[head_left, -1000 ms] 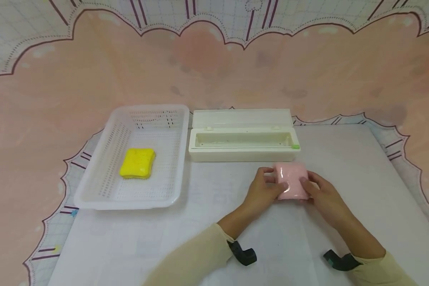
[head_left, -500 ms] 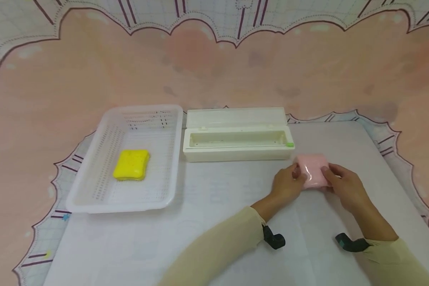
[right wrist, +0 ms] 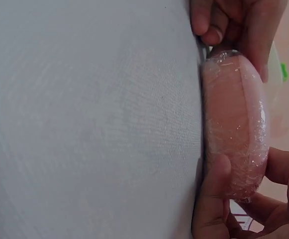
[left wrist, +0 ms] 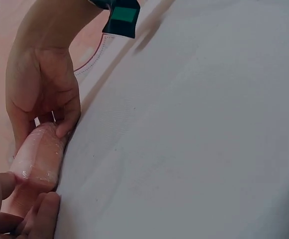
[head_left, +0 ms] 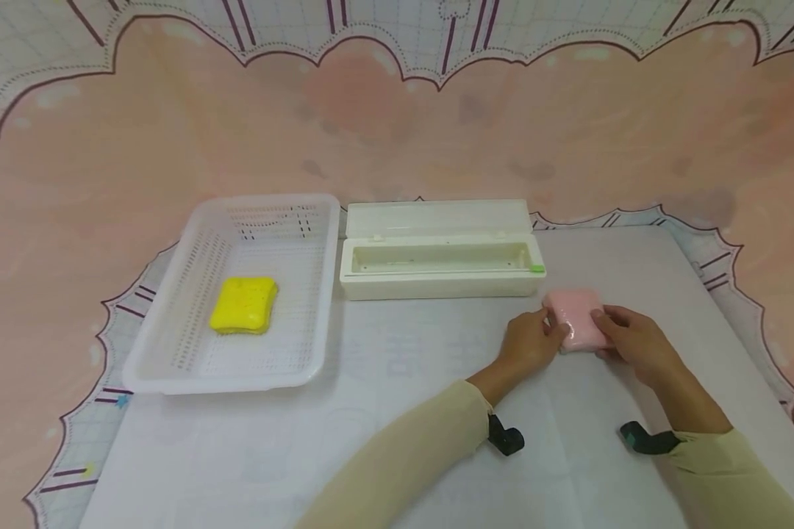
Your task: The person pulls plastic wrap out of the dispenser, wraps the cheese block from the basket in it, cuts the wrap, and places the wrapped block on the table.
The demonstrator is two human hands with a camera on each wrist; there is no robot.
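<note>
A pink rounded block (head_left: 574, 319) in clear, shiny film is low at the table, right of the long box. My left hand (head_left: 531, 344) pinches its left edge in the head view, thumb on the near corner. My right hand (head_left: 637, 345) holds the opposite edge, thumb on top and fingers at the side. In the right wrist view the wrapped block (right wrist: 236, 124) stands close against the white cloth, with fingers at both ends. The left wrist view also shows the block (left wrist: 39, 157) between the two hands. A yellow sponge-like block (head_left: 243, 305) lies in the white basket (head_left: 314, 371).
Behind the hands stands a long cream box (head_left: 443, 286), its lid (head_left: 437, 218) raised and a green tab (head_left: 537, 269) at its right end. The basket stands left of it. A white cloth (head_left: 397, 455) covers the table, before a patterned peach backdrop (head_left: 384, 132).
Both hands have carried the pink block right and a little away from the body, past the box's right end. In the last half second it has tilted slightly and barely shifted.
</note>
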